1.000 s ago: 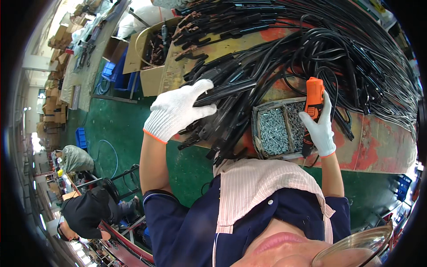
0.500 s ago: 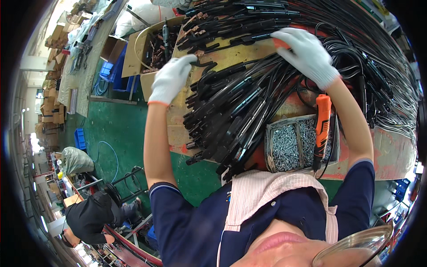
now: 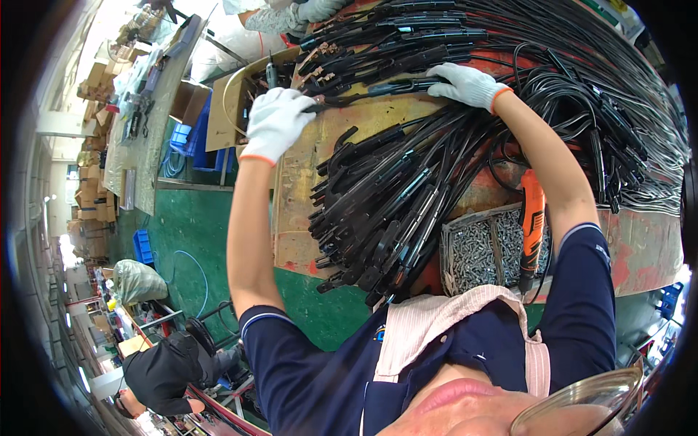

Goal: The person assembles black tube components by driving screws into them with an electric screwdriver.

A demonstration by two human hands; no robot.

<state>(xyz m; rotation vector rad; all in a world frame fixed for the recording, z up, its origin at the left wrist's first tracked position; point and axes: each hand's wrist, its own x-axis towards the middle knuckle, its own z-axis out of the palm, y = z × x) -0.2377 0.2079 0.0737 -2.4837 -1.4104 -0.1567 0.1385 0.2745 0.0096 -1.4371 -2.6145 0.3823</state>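
Holds a slim black part across the upper middle of the frame, over the counter, between the left hand and the right hand, both white-gloved. Pinches its left end with left fingertips close together; clamps its right end with curled right fingers. Has below, near the centre, a fanned pile of black cables.

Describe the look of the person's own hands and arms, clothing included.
The left hand and right hand wear matching white knit gloves, orange-edged at the wrists. The forearms are bare up to short, pale-trimmed navy sleeves.
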